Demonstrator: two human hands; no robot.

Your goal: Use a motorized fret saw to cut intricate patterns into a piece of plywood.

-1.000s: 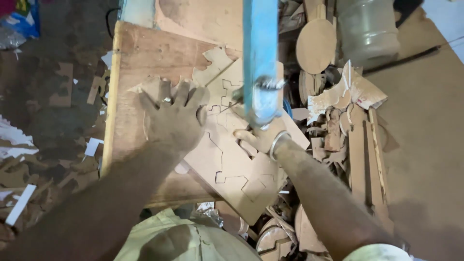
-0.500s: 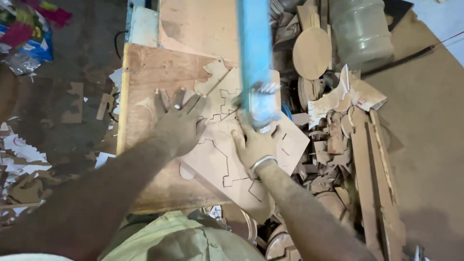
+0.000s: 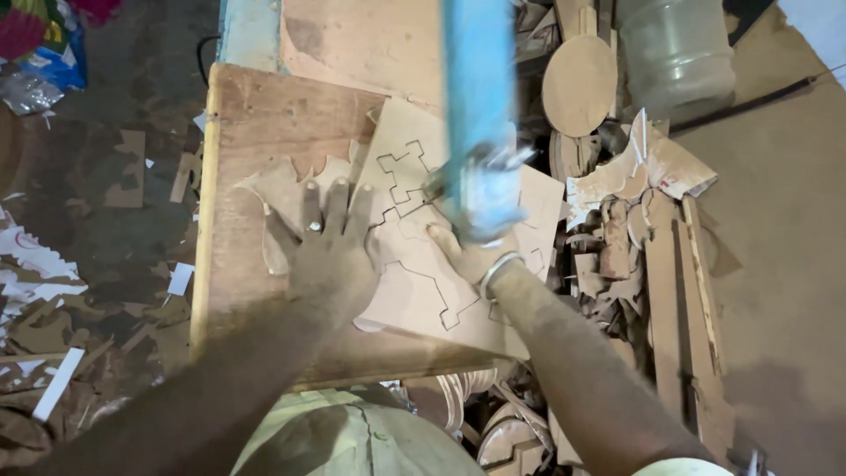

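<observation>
Floor: offcuts (image 3: 53, 264) lie scattered left of the worktop.
Worktop: wooden worktop (image 3: 264, 115) carries the panel.
Left hand: left hand (image 3: 330, 251) is spread flat, fingers apart, palm pressing the panel's left edge; it grips nothing.
Panel: thin board panel (image 3: 419, 282) lies flat mid-worktop, marked with notched cut outlines.
Saw arm: blue saw arm (image 3: 476, 106) crosses above the panel.
Right hand: right hand (image 3: 467, 256) presses the panel just below the saw arm, fingers partly hidden; grip cannot be told.
Right side: round disc (image 3: 579, 85), plastic jug (image 3: 677, 53).
</observation>
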